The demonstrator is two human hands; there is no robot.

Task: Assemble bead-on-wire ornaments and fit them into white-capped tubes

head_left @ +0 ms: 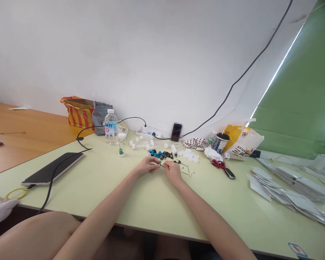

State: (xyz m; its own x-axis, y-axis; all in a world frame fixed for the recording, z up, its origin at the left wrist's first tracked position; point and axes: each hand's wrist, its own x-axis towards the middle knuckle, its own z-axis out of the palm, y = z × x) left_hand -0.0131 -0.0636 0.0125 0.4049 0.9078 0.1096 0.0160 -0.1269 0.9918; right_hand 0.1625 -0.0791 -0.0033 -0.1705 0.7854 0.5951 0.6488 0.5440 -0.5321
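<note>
My left hand [145, 166] and my right hand [172, 171] meet above the pale green table [141, 206], fingertips pinching a small green part [159, 164] between them. Its exact shape is mostly hidden by my fingers. Just beyond my hands lie a cluster of blue beads [155, 153], small black pieces [168, 155] and white plastic caps [189, 155]. A thin bent wire [188, 172] rests to the right of my right hand.
Red-handled scissors [219, 164] lie to the right, beyond them stacks of white packets [289, 191]. A black tablet [52, 168] with a cable lies left. A water bottle [111, 127], a power strip [147, 133], a cup [220, 142] and bags line the wall.
</note>
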